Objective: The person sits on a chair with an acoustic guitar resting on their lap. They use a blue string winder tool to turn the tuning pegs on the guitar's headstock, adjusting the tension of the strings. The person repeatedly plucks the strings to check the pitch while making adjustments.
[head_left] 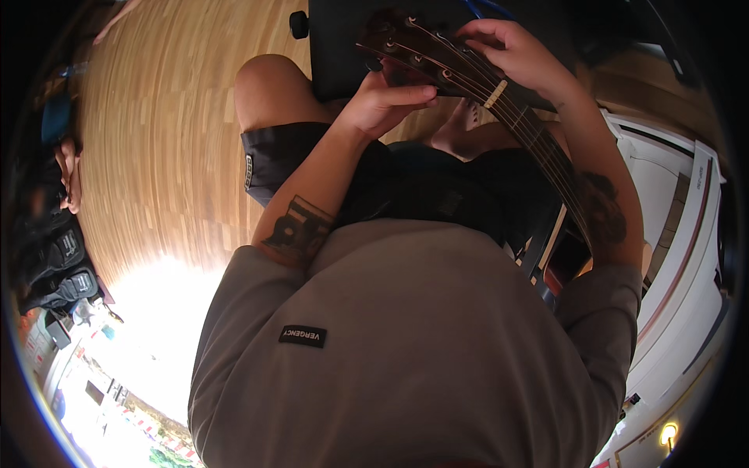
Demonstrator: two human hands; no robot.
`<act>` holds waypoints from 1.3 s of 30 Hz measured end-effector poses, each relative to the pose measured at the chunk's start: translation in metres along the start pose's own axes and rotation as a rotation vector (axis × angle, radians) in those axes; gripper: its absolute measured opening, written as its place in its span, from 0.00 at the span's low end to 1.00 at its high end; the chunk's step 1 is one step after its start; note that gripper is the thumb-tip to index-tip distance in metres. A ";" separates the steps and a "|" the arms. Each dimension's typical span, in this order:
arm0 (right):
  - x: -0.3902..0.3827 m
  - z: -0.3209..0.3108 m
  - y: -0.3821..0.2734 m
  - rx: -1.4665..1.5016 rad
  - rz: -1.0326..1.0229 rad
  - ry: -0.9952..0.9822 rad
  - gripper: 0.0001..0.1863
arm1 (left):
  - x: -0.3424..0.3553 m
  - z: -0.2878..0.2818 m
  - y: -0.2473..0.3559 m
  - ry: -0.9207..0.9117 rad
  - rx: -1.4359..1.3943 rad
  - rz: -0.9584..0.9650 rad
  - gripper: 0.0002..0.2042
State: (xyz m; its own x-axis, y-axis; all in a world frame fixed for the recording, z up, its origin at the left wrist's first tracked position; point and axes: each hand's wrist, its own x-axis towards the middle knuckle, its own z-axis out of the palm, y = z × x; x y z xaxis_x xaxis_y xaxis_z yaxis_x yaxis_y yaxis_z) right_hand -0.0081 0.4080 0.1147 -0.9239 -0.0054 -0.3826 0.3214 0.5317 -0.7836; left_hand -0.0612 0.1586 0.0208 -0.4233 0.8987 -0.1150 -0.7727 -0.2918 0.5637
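A dark guitar headstock [402, 51] with metal tuning posts points to the upper left. From the pale nut [495, 93], the guitar neck [538, 144] and its strings run down to the right, passing by my right forearm. My left hand [378, 105] grips the headstock's near side, its thumb stretched along the edge and its other fingers mostly hidden behind the wood. At the far edge, my right hand [523, 58] curls its fingers close to the strings between the posts and the nut. Whatever they pinch is too small to make out.
A black flat-topped surface [343, 54] lies beyond the headstock, with a blue strip [491, 9] at its far side. Wooden floor [172, 117] spreads to the left, where dark bags [66, 269] lie. White furniture [663, 148] stands at the right. My bent legs are below the guitar.
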 end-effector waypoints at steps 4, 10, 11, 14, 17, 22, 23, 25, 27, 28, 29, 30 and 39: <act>-0.001 0.001 0.000 0.006 0.016 0.008 0.14 | 0.003 -0.004 -0.004 -0.055 -0.008 0.022 0.23; 0.002 0.001 0.005 0.115 -0.020 -0.022 0.12 | 0.001 0.003 -0.002 0.003 0.007 0.032 0.22; 0.002 0.002 0.006 0.133 -0.032 -0.018 0.12 | 0.001 0.002 -0.002 -0.011 0.007 0.038 0.22; 0.011 0.002 0.019 0.097 -0.133 0.041 0.11 | 0.003 -0.002 -0.003 -0.045 0.009 0.051 0.21; 0.018 0.000 0.019 0.081 -0.107 0.068 0.11 | 0.004 -0.004 -0.004 -0.039 -0.003 0.036 0.24; 0.004 -0.004 -0.018 0.261 0.300 0.033 0.24 | 0.004 -0.005 -0.004 -0.027 -0.020 0.005 0.31; 0.004 -0.006 -0.021 0.162 0.325 0.010 0.25 | 0.003 -0.003 -0.003 -0.028 -0.013 0.022 0.28; 0.001 0.001 -0.023 0.105 0.325 0.075 0.25 | 0.001 0.001 -0.002 -0.029 0.003 0.055 0.23; 0.002 0.004 -0.009 0.155 0.277 0.075 0.20 | 0.002 0.000 -0.003 -0.035 0.003 0.055 0.24; 0.003 0.004 -0.005 0.181 0.251 0.074 0.18 | 0.002 0.000 -0.004 -0.036 0.004 0.055 0.24; 0.002 0.000 -0.003 0.157 0.207 0.017 0.16 | 0.003 -0.001 -0.003 -0.039 0.010 0.052 0.24; 0.001 -0.005 -0.002 0.133 0.162 -0.040 0.15 | 0.003 -0.001 -0.003 -0.042 0.017 0.049 0.25; 0.004 -0.007 0.011 0.156 -0.043 -0.009 0.17 | 0.003 -0.001 -0.005 -0.023 0.005 0.046 0.28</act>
State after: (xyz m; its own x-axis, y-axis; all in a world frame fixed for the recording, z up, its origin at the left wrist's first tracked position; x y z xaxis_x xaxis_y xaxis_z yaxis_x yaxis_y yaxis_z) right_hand -0.0100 0.4201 0.1081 -0.9358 -0.0335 -0.3508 0.3104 0.3928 -0.8656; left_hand -0.0589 0.1626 0.0166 -0.4473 0.8916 -0.0705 -0.7505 -0.3313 0.5719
